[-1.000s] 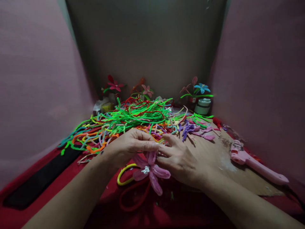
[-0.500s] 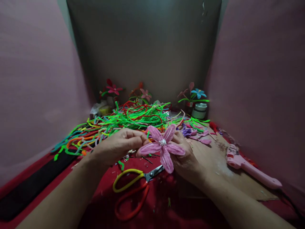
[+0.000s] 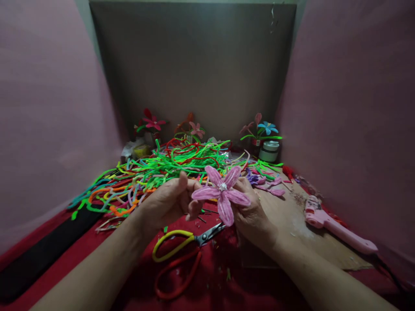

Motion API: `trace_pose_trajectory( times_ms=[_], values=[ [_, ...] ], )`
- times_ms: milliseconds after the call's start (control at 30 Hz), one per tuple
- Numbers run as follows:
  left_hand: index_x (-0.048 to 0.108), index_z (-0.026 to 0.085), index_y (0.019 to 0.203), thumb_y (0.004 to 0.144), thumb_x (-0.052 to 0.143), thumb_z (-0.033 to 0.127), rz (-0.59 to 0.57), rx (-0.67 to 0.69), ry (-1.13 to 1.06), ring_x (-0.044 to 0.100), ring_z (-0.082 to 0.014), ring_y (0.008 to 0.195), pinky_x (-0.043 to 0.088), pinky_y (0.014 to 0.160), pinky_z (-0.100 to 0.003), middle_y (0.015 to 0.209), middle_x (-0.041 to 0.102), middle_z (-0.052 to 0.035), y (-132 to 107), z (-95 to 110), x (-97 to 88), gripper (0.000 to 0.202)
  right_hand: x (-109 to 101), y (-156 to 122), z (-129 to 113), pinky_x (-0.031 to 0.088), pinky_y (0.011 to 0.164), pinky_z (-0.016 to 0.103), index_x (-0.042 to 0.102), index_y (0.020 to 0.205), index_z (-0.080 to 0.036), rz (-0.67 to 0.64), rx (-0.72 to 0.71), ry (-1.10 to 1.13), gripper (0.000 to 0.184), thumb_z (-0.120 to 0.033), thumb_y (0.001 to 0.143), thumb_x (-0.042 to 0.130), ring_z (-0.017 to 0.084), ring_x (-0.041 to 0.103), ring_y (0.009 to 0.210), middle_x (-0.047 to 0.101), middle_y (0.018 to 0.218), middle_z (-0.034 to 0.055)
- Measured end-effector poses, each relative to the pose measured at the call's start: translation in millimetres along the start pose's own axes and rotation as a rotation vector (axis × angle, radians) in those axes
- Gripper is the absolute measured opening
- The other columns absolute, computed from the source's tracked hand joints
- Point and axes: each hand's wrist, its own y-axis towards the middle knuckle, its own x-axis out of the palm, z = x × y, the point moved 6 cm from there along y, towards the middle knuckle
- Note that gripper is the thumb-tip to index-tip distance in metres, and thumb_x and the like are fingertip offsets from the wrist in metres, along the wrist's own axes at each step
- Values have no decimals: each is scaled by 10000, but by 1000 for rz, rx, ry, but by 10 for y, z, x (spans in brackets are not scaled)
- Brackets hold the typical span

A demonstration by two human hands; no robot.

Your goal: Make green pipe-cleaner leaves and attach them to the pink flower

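A pink pipe-cleaner flower [image 3: 222,194] with a white centre faces me, held up between both hands. My left hand [image 3: 168,203] is closed, its thumb and fingertips pinching at the flower's left side from behind. My right hand [image 3: 251,211] is wrapped round the back of the flower on the right. Below the hands, scissors [image 3: 181,252] with one yellow and one red handle lie on the red cloth [image 3: 97,250].
A heap of coloured pipe cleaners [image 3: 168,166] covers the back of the cloth. Small finished flowers [image 3: 152,123] and a blue one [image 3: 266,128] stand by the wall, beside a small jar [image 3: 269,151]. A pink glue gun [image 3: 333,224] lies on a brown board [image 3: 301,233] at right.
The flower was lifted from low over the scissors and turned to face me. Both hands rose with it, uncovering the scissors.
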Motion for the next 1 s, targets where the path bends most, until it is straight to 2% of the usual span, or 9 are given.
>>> trace_pose_trajectory(
  times_ms=[100,267,400,500,667,767,833,900,1000],
  values=[
    [656,101,668,567,663,573,-106,-82,-3,439,-107,435,328,446,-233,497,536,-38,9,-137,156,483,-35,-1,-15,396,768,387,577,758,-207,39,-27,-87,166,-208,849,438,211,442,863,584,902,59],
    [645,131,666,642,676,296,31,-38,42,450,-88,448,312,430,-204,535,551,-17,67,-235,316,170,-29,-16,-2,378,761,397,597,739,-205,40,-61,-218,184,-265,844,458,224,418,861,594,915,61],
    [647,127,621,682,650,275,100,-54,193,436,-81,442,300,428,-203,522,547,-16,51,-212,368,160,-7,-21,8,370,725,384,581,737,-201,34,-69,-247,230,-297,866,417,216,413,813,586,874,64],
    [643,123,565,721,615,295,147,7,361,428,-83,454,311,450,-205,502,532,-15,21,-148,365,234,3,-21,-1,369,699,369,574,739,-204,31,-65,-236,265,-317,881,381,208,415,785,572,832,62],
    [657,133,631,751,574,290,230,213,586,433,-103,490,332,480,-216,521,525,-8,-9,-85,363,214,-22,-19,-14,372,693,363,574,741,-202,55,-35,-193,250,-301,878,390,207,415,782,571,823,59],
    [663,124,648,755,567,304,276,269,695,425,-102,498,329,482,-216,528,521,-8,-18,-67,354,231,-20,-25,-5,376,714,357,577,740,-203,46,-22,-157,234,-280,875,402,201,427,791,572,819,53],
    [661,124,660,751,575,295,258,248,672,420,-95,520,337,498,-207,547,518,1,-16,-60,359,211,-12,-33,26,377,726,350,584,742,-206,45,15,-121,216,-273,867,420,199,430,805,572,819,49],
    [652,134,688,726,605,253,174,191,554,436,-90,559,358,533,-196,592,534,11,-5,-68,392,134,-7,-37,74,376,742,349,596,742,-208,60,85,-61,195,-267,851,445,201,434,827,581,839,50],
    [633,147,751,670,645,173,77,83,369,468,-78,595,385,574,-184,659,563,26,14,-101,425,85,-33,-30,173,387,749,344,623,757,-211,127,279,147,150,-260,813,492,197,472,833,604,858,44]
  ],
)
